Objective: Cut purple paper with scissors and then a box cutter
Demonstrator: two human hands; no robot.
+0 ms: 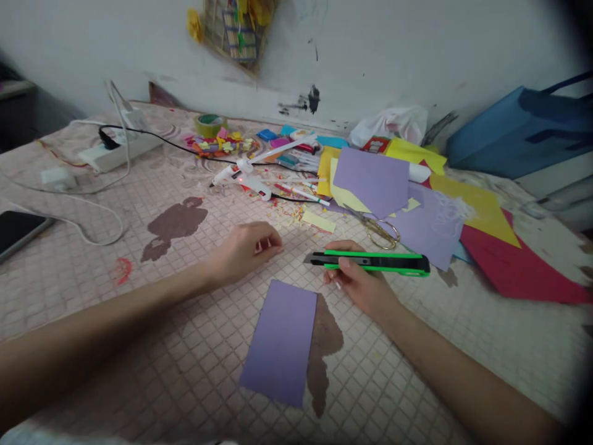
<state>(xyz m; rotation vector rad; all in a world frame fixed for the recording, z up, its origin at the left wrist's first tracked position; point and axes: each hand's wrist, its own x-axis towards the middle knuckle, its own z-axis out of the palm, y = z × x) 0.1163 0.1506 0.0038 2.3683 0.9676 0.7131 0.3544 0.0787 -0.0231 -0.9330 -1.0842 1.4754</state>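
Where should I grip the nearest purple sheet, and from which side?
Probably by the long left edge of the nearest purple sheet, coming from the left with the left hand. It appears to lie flat, so fingertips should lift that edge first; the green cutter in the right hand has its blade exposed near the far right corner.

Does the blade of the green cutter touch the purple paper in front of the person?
No, the right hand holds the green cutter with its blade apart from that purple paper, tablecloth showing between them.

Pale, black-smudged wall (393,62) behind a grid-patterned table (185,371).
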